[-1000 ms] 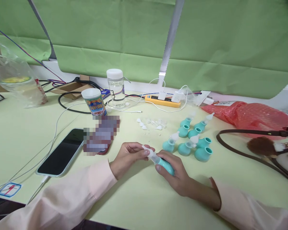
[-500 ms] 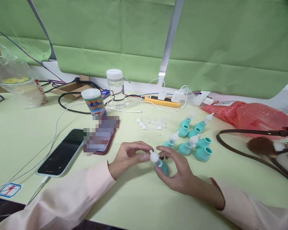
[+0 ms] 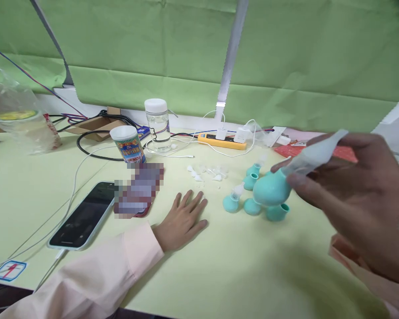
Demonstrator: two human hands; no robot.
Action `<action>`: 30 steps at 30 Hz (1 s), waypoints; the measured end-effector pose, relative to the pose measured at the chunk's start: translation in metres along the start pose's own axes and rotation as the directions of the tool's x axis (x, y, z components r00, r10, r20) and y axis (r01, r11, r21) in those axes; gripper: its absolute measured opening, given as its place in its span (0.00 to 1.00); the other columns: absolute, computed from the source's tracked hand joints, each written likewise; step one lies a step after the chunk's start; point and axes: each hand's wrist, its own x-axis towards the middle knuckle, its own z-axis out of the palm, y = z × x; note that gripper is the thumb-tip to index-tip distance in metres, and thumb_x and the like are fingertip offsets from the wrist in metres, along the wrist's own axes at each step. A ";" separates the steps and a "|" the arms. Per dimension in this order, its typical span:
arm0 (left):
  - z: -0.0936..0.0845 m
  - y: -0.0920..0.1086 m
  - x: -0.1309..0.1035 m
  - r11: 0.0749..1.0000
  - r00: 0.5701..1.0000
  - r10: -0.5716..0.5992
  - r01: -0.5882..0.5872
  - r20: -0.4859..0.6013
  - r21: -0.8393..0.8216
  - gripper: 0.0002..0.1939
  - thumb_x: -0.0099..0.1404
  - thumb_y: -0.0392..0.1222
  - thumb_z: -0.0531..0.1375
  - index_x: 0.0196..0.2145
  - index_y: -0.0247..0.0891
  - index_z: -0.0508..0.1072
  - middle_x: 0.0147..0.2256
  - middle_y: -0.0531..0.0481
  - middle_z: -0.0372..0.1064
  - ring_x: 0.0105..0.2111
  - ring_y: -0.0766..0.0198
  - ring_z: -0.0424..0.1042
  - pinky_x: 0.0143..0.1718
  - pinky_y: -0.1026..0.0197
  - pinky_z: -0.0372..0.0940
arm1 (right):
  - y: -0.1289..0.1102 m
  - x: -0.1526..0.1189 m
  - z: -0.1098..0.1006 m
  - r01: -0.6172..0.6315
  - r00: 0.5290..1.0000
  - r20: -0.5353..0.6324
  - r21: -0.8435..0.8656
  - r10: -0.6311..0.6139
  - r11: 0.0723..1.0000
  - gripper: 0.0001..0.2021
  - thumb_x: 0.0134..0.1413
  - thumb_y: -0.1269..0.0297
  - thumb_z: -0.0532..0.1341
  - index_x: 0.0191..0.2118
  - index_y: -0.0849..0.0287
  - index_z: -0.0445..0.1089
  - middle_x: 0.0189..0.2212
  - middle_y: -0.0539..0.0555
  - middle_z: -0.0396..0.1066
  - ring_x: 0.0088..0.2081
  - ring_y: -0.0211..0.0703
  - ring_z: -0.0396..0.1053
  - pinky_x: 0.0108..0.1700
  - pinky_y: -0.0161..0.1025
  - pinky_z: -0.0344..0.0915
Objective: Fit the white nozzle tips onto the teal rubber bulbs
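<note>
My right hand [image 3: 359,195] is raised close to the camera, fingers closed around a nasal aspirator [image 3: 271,188] with a teal rubber bulb and a long white translucent tip. The bulb points left and the tip slants up to the right. My left hand [image 3: 182,221] lies palm down on the table with its fingers spread, holding nothing. Beneath the held aspirator stand several teal bulbs. One of them [image 3: 231,204] carries a white tip; another bulb [image 3: 278,212] has an open neck. Loose small white tips [image 3: 217,177] lie beyond my left hand.
To the left, a black-screened phone [image 3: 83,217] charges on a cable, beside a blurred-out red-edged phone [image 3: 141,188]. Behind are a printed paper tub [image 3: 130,148], a clear water jar [image 3: 158,126] and a yellow power strip [image 3: 216,141]. Red plastic wrapping [image 3: 286,151] lies partly behind my right hand.
My right hand has lifted the aspirator up and to the right, toward the camera. My left hand has let go of the white tip and now lies flat on the table.
</note>
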 end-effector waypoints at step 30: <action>-0.003 0.003 0.000 0.999 0.996 0.047 -0.048 -0.071 -0.009 0.21 0.63 0.43 0.44 0.54 0.38 0.54 0.55 0.43 0.50 0.52 0.48 0.49 0.50 0.41 0.47 | 0.120 0.078 0.038 0.249 0.828 0.457 -0.819 0.326 0.517 0.15 0.44 0.59 0.54 0.39 0.60 0.62 0.36 0.60 0.67 0.37 0.54 0.64 0.29 0.41 0.57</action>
